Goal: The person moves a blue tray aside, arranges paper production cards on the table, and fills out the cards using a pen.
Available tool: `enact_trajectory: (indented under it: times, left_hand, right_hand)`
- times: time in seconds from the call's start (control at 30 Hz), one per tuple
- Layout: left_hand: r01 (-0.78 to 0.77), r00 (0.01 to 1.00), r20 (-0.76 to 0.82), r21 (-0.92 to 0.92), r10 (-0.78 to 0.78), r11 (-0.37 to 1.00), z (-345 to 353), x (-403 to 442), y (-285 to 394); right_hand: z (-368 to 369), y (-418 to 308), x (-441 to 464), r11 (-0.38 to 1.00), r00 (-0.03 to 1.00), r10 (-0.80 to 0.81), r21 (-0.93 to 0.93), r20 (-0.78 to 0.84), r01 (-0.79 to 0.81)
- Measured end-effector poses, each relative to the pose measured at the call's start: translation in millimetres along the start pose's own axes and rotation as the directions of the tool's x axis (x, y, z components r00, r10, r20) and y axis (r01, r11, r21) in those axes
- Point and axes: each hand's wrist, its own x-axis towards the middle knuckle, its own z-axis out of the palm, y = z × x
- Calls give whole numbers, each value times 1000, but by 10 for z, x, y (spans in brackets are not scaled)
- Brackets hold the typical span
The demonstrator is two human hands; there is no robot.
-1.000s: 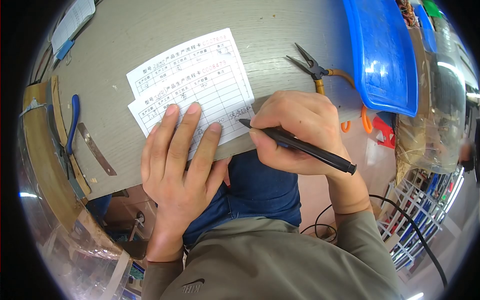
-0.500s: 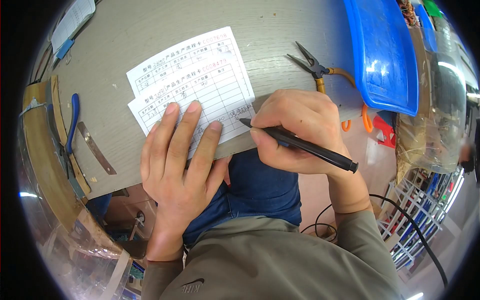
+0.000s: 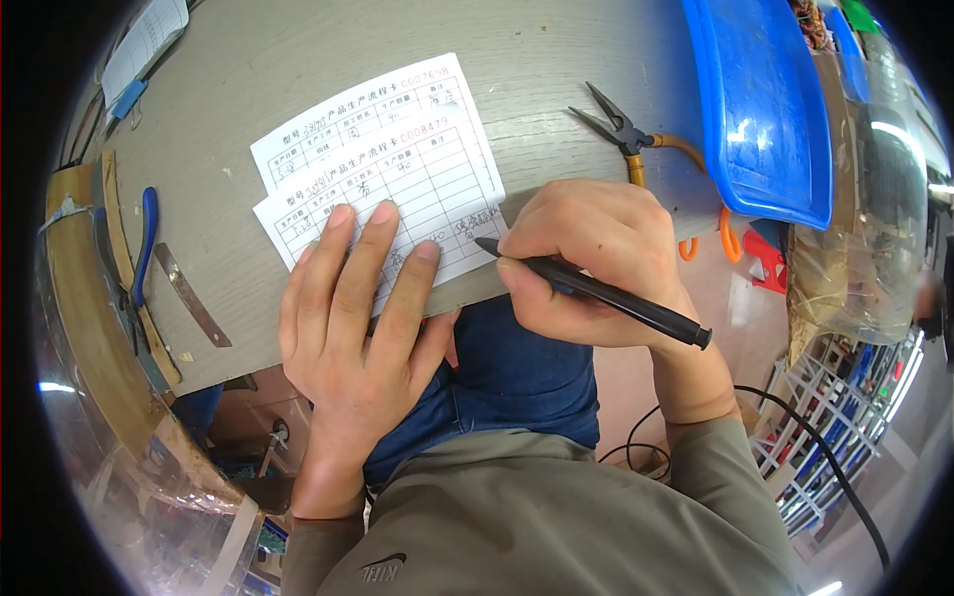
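Observation:
Two overlapping printed cards with handwriting lie at the table's front edge. The front card point(image 3: 437, 184) covers the lower part of the rear card point(image 3: 328, 124). My left hand point(image 3: 363, 318) rests flat across the front card's lower left, fingers spread, hiding some of its rows. A black pen point(image 3: 616, 296) is pinched in my right hand point(image 3: 596, 258), its tip at the handwritten note in the front card's lower right. The pen slants, with its back end towards the lower right.
Long-nose pliers point(image 3: 631, 134) with orange handles lie right of the cards, beside a blue tray point(image 3: 765, 129). At the left are a flat metal strip point(image 3: 192, 295), a blue-handled tool point(image 3: 147, 243) and clipped papers point(image 3: 144, 50). A black cable point(image 3: 825, 447) hangs at the right.
The pen's tip and back end have shifted very slightly left, along with small movement of my right fingers. My left hand and the cards have stayed in place.

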Motion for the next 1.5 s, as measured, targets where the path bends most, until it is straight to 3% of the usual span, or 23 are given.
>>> enact_trajectory:
  times: [1.5]
  left_hand:
    - [-10,1000,-7,9,10,1000,18,-3,-4]
  right_hand:
    - [-10,7,7,1000,1000,-9,-7,26,9]
